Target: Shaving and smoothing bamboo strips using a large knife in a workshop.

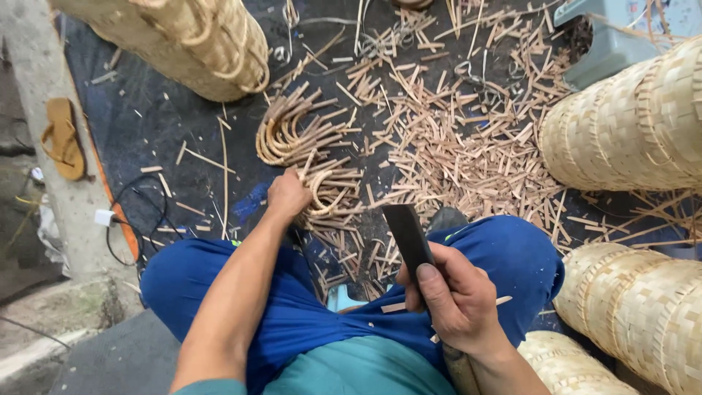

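Knife (406, 238) sitting gripped in right hand (457, 296), fingers wrapping its handle; left hand (287, 194) reaching into curved cane pieces (307, 157) mid-mat (146, 124), fingers curling, pinch unclear.

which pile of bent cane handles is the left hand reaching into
The nearer, smaller pile of curved handles, just in front of the knees; the left hand rests on its edge. The bigger pile of curved handles lies farther off, untouched.

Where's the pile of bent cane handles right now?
In the head view the curved cane handles lie on the dark mat just left of centre, ahead of the person's knees; the left hand reaches into the nearer bunch, beside the scattered offcuts.
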